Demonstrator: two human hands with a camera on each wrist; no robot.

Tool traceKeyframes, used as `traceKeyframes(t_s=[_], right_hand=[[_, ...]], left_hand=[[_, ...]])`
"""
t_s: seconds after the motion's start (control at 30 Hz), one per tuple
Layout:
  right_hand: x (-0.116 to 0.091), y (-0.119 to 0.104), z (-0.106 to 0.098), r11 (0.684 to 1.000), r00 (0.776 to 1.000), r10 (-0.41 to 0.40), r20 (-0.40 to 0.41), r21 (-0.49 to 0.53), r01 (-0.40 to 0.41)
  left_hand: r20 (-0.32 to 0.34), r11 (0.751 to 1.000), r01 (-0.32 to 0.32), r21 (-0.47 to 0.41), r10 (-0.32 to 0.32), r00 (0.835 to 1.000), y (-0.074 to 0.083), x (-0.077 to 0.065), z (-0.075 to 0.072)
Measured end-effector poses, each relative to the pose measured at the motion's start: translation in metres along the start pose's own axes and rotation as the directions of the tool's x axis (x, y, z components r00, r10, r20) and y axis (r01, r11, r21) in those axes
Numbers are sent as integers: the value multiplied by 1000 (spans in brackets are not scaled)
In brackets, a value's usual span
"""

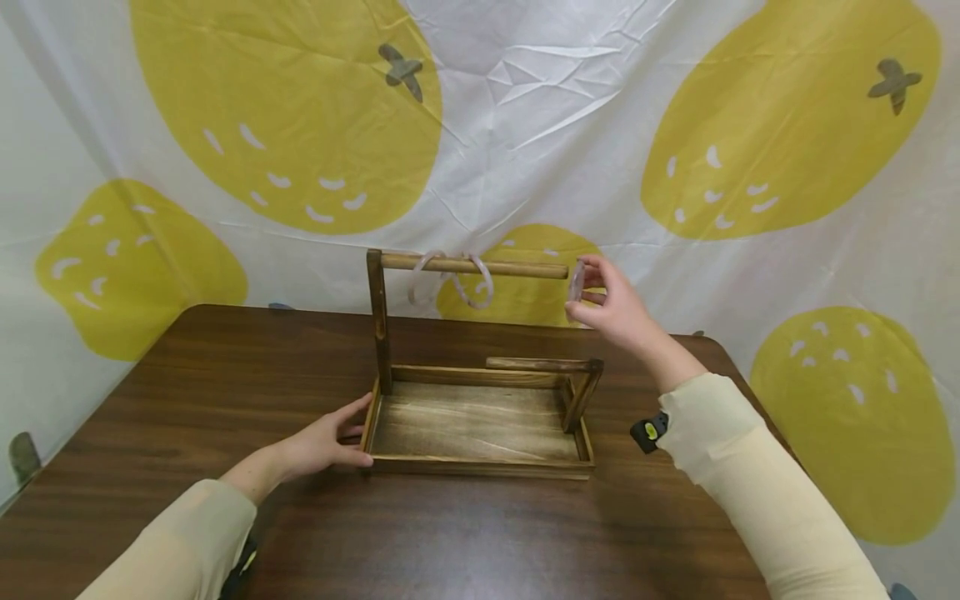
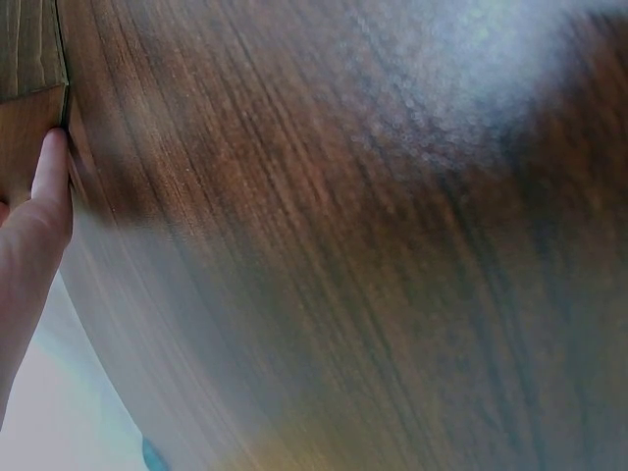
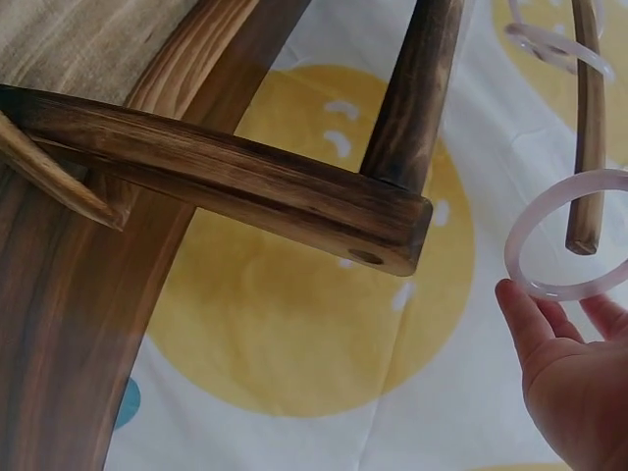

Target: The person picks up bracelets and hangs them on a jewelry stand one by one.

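Note:
A pale, translucent bangle [image 1: 576,282] is pinched between the thumb and fingers of my right hand [image 1: 611,304]. It is held upright right at the free end of the upper bar, and in the right wrist view the bar's tip shows through the bangle [image 3: 525,231]. Two similar bangles [image 1: 483,287] hang on that bar of the wooden jewelry stand [image 1: 480,471]. My left hand [image 1: 322,442] rests against the left end of the stand's tray base, thumb by the front corner; the left wrist view shows a straight digit [image 2: 54,172] along the wood.
A shorter, lower bar [image 1: 536,364] projects left from a post at the tray's right end. The stand sits on a dark brown wooden table [image 1: 465,533]. Behind it hangs a white cloth [image 1: 525,183] with large yellow fruit prints.

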State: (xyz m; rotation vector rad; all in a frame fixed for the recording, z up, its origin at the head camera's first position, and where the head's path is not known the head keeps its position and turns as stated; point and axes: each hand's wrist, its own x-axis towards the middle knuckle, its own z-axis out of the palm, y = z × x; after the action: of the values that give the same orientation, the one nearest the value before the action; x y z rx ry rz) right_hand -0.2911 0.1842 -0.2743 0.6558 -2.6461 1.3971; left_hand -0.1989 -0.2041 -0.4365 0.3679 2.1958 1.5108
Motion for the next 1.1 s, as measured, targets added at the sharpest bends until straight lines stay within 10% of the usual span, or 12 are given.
traceKeyframes(t_s=[1.1], right_hand=[[24,-15,2,993,994,-87,64,-75,91]], left_hand=[[-3,1000,6,-7,-6,1000,-1,0,0]])
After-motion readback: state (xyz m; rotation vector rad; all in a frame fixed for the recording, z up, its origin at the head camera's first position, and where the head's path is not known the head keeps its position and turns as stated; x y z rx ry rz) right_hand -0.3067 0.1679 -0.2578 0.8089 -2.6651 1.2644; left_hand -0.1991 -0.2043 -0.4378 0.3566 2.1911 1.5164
